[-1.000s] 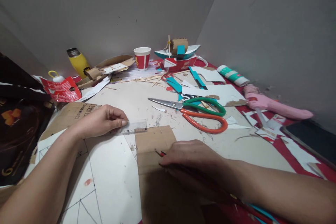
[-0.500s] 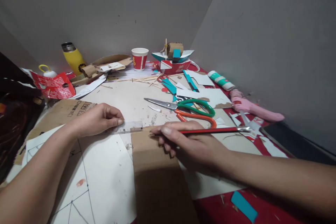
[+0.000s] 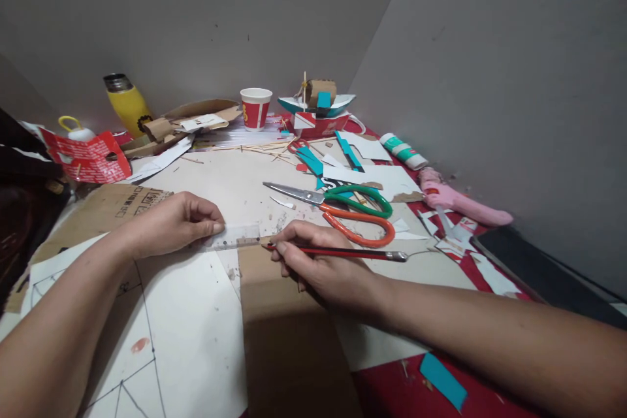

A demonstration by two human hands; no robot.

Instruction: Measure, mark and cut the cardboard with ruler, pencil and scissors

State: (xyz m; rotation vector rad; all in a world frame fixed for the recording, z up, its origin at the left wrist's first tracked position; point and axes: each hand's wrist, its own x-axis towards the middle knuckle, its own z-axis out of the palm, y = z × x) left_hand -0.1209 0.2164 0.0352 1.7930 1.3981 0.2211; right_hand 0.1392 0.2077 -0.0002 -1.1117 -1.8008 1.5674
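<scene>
Pinched in the right hand (image 3: 323, 268), 1 red pencil (image 3: 343, 252) meets 1 cardboard strip (image 3: 289, 333); left hand (image 3: 171, 225) presses 1 clear ruler (image 3: 235, 236), seemingly along the strip's top edge. 1 pair of scissors (image 3: 353, 209) lies nearby.

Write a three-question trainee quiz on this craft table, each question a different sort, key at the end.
1. True or false: the left hand presses on the clear ruler.
2. Multiple choice: the right hand holds A) the scissors, B) a pencil, C) the paper cup.
3. Fill in: the pencil tip sits at the far edge of the brown ______ strip.

Key: 1 true, its fingertips rest on the ruler's left end. 2 B, the scissors lie untouched beyond the hand. 3 cardboard, where it meets the ruler.
</scene>
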